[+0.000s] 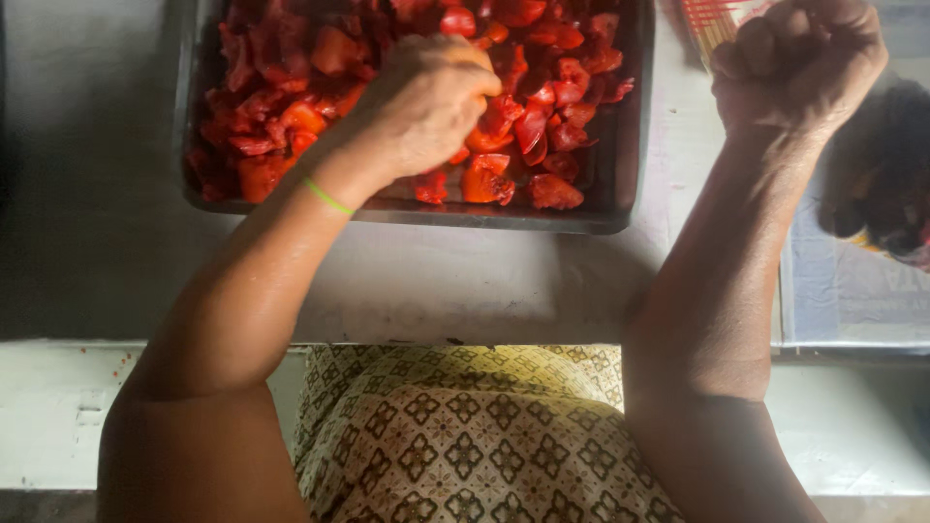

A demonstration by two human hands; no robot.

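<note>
A grey worktop [465,281] runs across the scene, and its near edge meets a pale ledge [58,407] just in front of the person's patterned garment [465,436]. To the right, a printed sheet [852,291] lies flat on the worktop, with a dark heap [886,165] resting on it; the contents of that heap are too shadowed to identify. A bundle of thin sticks [712,19] with red and pale ends shows at the top edge, partly hidden behind the right hand [799,63]. The right hand is raised above the worktop, fingers curled into a closed fist near those sticks; whether it grips anything cannot be determined. A dark rectangular metal tray [620,174] sits at the far centre of the worktop and is filled almost edge to edge with red marinated pieces [552,136], glossy and irregular in shape. The left hand [421,107] is lowered into the tray, resting among the pieces, fingers bent and closed together over them; the pieces beneath the palm are concealed, so the exact item pinched cannot be told. A thin green band [327,197] circles the left wrist, just over the tray's near rim.
</note>
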